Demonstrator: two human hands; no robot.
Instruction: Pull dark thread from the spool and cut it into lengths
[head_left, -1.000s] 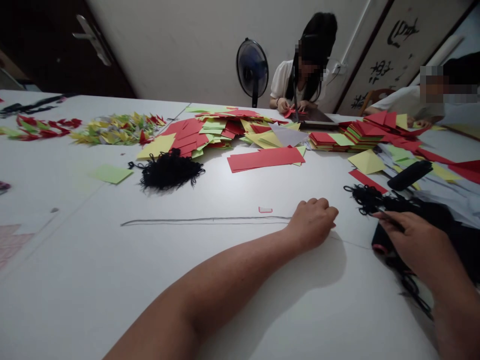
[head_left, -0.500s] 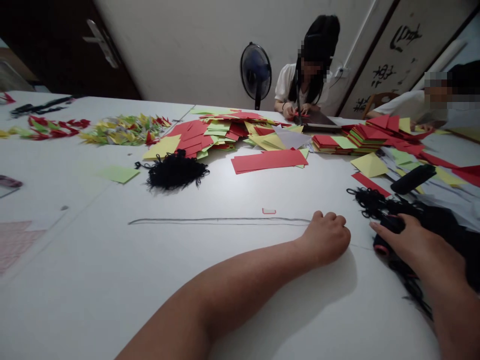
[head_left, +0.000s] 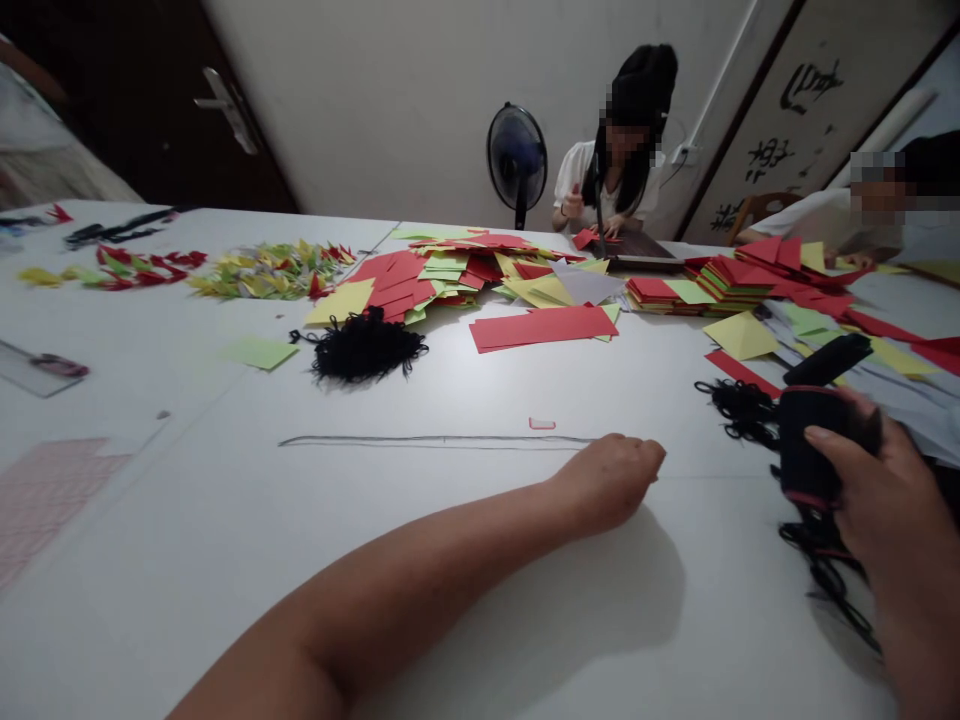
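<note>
My left hand (head_left: 616,480) is closed in a fist above the white table, at the right end of a long, thin pair of dark lines (head_left: 442,440). I cannot tell whether these are thread or drawn marks, and what the fist holds is hidden. At the right, my right hand (head_left: 874,470) grips a black spool of thread (head_left: 810,445) with a pinkish-red rim. Loose black thread (head_left: 825,575) hangs beneath it. Behind the spool lie a bundle of looped black yarn (head_left: 739,405) and a black roll (head_left: 829,358).
A black yarn heap (head_left: 367,348) lies left of centre. Red strips (head_left: 544,328), stacked coloured papers (head_left: 667,290) and folded paper pieces (head_left: 270,270) spread along the back. Two people sit beyond, near a fan (head_left: 517,155); another person's clothing (head_left: 45,150) shows far left.
My right hand has raised and turned the spool. My left fist has shifted left along the lines. The view has swung slightly left, and a person has appeared at far left.
</note>
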